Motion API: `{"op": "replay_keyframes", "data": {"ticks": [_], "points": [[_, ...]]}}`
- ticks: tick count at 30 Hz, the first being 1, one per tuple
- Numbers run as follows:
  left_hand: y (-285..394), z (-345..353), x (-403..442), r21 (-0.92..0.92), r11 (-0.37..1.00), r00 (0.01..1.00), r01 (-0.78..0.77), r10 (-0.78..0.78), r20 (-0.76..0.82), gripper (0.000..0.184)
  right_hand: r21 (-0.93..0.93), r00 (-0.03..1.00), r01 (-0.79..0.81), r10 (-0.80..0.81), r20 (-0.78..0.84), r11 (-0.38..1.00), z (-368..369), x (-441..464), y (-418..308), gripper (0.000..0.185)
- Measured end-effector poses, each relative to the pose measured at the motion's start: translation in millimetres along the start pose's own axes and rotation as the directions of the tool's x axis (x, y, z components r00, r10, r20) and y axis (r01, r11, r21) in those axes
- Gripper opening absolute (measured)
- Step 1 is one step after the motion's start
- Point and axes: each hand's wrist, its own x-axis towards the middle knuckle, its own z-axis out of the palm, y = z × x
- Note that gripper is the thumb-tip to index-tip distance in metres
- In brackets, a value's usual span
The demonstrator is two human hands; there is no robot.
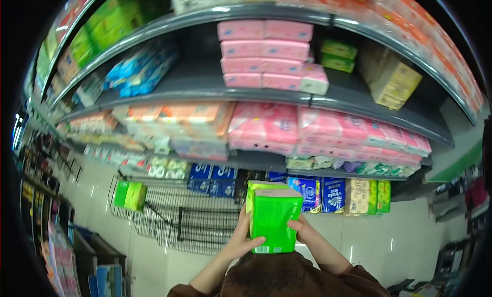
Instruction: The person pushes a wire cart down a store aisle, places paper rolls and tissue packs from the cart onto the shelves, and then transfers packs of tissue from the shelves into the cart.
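Two green tissue packs [275,222] are held close in front of my body, one behind the other. My left hand [242,235] grips them from the left side, its thumb on the front face near the lower edge. On the right side my right hand [307,230] presses its thumb against the green wrapper, its other fingers partly hidden. A wire shopping cart [205,225] stands to the left of and behind the packs. Inside its far left end lie other green packs [129,195].
Ahead, a long shelf [189,87] carries pink tissue packs [264,128], blue packs [141,69] and orange packs [179,120]. Blue packs [333,194] and brown and green ones [368,197] line the floor at its base. More shelving [92,256] stands at the lower left.
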Motion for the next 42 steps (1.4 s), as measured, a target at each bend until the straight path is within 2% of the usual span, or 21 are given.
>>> {"op": "replay_keyframes", "data": {"ticks": [2, 3, 5, 7, 10, 11, 13, 15, 20, 22, 24, 27, 28, 31, 32, 35, 37, 38, 39, 41, 42], "points": [[1.3, 19.6, 16.2, -0.098, 0.992, 0.996, -0.085, 0.084, -0.009, 0.090, 0.059, 0.994, 0.111, -0.110, -0.023, 0.992, -21.9, -15.7, -15.6, 0.088], [29.0, 36.7, 31.3, -0.231, 0.964, 0.987, -0.134, 0.109, -0.118, 0.089, 0.086, 0.986, 0.167, -0.165, -0.030, 0.982, -36.1, -21.0, -25.7, 0.086], [15.5, 40.4, 44.6, -0.177, 0.969, 0.985, -0.170, 0.159, -0.072, 0.088, 0.183, 0.910, 0.403, -0.371, -0.186, 0.897, -61.8, -26.1, -52.0, 0.084], [12.2, 51.6, 50.6, -0.268, 0.956, 0.992, -0.124, 0.111, -0.062, 0.083, 0.112, 0.800, 0.582, -0.543, -0.255, 0.805, -54.7, -33.1, -129.3, 0.080], [0.8, 61.6, 45.8, -0.338, 0.941, 0.999, -0.015, 0.005, -0.033, 0.076, 0.018, 0.645, 0.715, -0.650, -0.401, 0.699, -41.8, -11.0, -229.0, 0.069], [-5.1, 63.1, 42.2, -0.335, 0.942, 0.999, 0.008, -0.018, -0.028, 0.073, -0.049, 0.605, 0.732, -0.681, -0.412, 0.680, -42.7, -1.0, -254.7, 0.066], [-10.8, 64.8, 34.5, -0.335, 0.941, 0.996, 0.046, -0.067, -0.051, 0.069, -0.121, 0.644, 0.683, -0.672, -0.364, 0.720, -51.7, 21.7, -297.6, 0.067], [-11.5, 69.6, 26.0, -0.348, 0.935, 0.987, 0.073, -0.117, -0.109, 0.065, -0.071, 0.633, 0.715, -0.688, -0.354, 0.695, -69.5, 62.1, -331.9, 0.070], [-25.6, 78.0, 4.6, -0.372, 0.927, 0.942, 0.052, -0.169, -0.290, 0.057, 0.107, 0.760, 0.607, -0.536, -0.367, 0.788, -87.0, 135.5, -400.9, 0.073], [-33.0, 81.5, -1.3, -0.392, 0.919, 0.921, 0.047, -0.192, -0.338, 0.056, 0.013, 0.768, 0.408, -0.335, -0.545, 0.913, -136.9, 200.9, -441.6, 0.077], [-35.3, 83.6, -8.1, -0.382, 0.923, 0.901, 0.058, -0.213, -0.379, 0.054, -0.045, 0.815, 0.229, -0.217, -0.537, 0.972, -146.9, 224.1, -445.3, 0.068], [-41.9, 84.3, -14.4, -0.400, 0.913, 0.872, 0.078, -0.257, -0.416, 0.053, 0.135, 0.750, 0.412, -0.251, -0.612, 0.901, -157.7, 265.1, -438.8, 0.055], [-40.4, 83.8, -15.1, -0.399, 0.913, 0.860, 0.091, -0.274, -0.431, 0.053, 0.097, 0.721, 0.455, -0.302, -0.624, 0.885, -158.2, 270.1, -437.7, 0.046], [-40.5, 80.4, -20.2, -0.427, 0.899, 0.826, 0.098, -0.312, -0.469, 0.050, -0.017, 0.739, 0.442, -0.375, -0.560, 0.897, -174.2, 274.4, -436.7, 0.046], [-46.1, 79.4, -23.0, -0.447, 0.890, 0.820, 0.088, -0.319, -0.475, 0.048, -0.083, 0.723, 0.372, -0.344, -0.599, 0.925, -169.6, 263.7, -436.0, 0.045], [-60.4, 72.7, -30.0, -0.468, 0.860, 0.788, 0.202, -0.426, -0.444, 0.046, -0.267, 0.615, 0.463, -0.523, -0.590, 0.845, -147.3, 230.3, -406.9, 0.052], [-87.9, 70.8, -37.6, -0.437, 0.865, 0.764, 0.249, -0.452, -0.460, 0.040, -0.513, 0.474, 0.639, -0.819, -0.323, 0.572, -108.6, 188.1, -347.9, 0.038], [-105.5, 67.8, -46.9, -0.408, 0.868, 0.764, 0.284, -0.462, -0.451, 0.039, -0.527, 0.504, 0.690, -0.852, -0.142, 0.496, -92.4, 167.2, -313.5, 0.028], [-122.5, 63.6, -54.3, -0.381, 0.865, 0.759, 0.327, -0.481, -0.440, 0.038, -0.514, 0.500, 0.722, -0.863, -0.077, 0.464, -56.9, 138.8, -266.2, 0.023], [-152.9, 57.9, -63.0, -0.473, 0.813, 0.728, 0.339, -0.545, -0.416, 0.036, -0.507, 0.742, 0.614, -0.662, 0.107, 0.605, -43.1, 117.7, -170.3, 0.019], [-162.8, 51.4, -63.5, -0.390, 0.852, 0.767, 0.349, -0.499, -0.403, 0.036, -0.396, 0.873, 0.473, -0.479, 0.091, 0.787, -31.8, 108.2, -113.6, 0.020]]}}
